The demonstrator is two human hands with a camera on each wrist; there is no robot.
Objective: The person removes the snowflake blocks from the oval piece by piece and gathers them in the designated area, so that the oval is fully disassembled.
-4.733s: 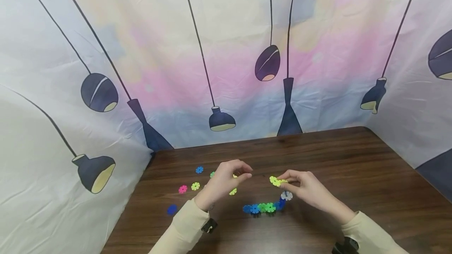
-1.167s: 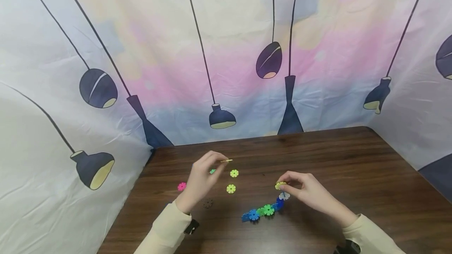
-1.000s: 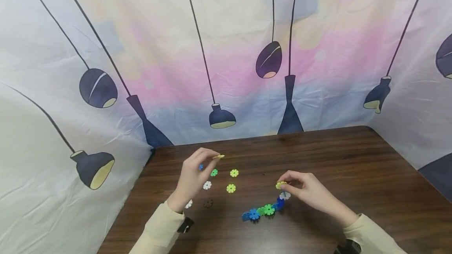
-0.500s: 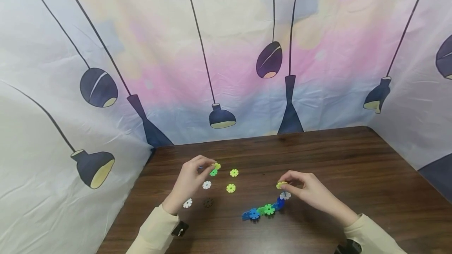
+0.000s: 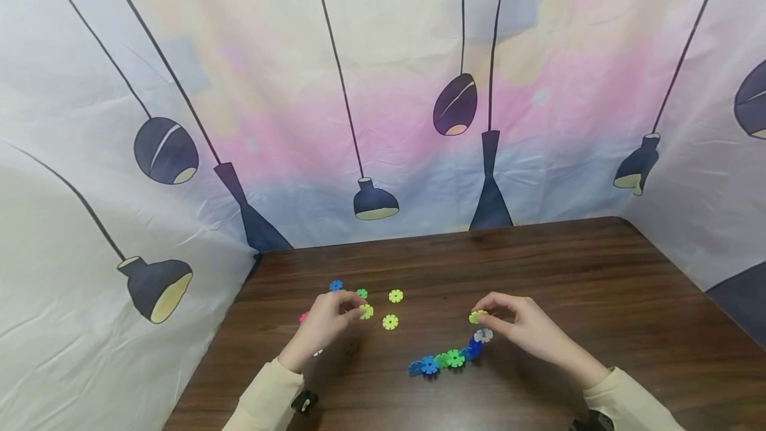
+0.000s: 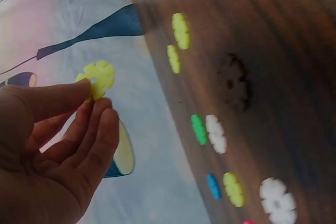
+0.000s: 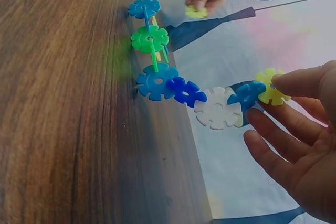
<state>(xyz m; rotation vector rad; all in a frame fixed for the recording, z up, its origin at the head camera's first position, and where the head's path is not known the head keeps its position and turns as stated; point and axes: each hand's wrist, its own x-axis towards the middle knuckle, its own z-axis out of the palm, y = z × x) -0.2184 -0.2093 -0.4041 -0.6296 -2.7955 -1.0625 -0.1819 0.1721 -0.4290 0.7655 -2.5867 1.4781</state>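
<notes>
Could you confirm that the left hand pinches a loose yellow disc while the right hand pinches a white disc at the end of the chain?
The end disc in the right hand is yellow, not white, as the right wrist view shows; the left hand does pinch a loose yellow disc.

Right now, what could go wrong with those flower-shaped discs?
The right hand pinches the chain near one end, so a tug might loosen joints. The left hand pinches a loose yellow disc that could slip. The dark disc blends into the brown table and might get overlooked.
</notes>
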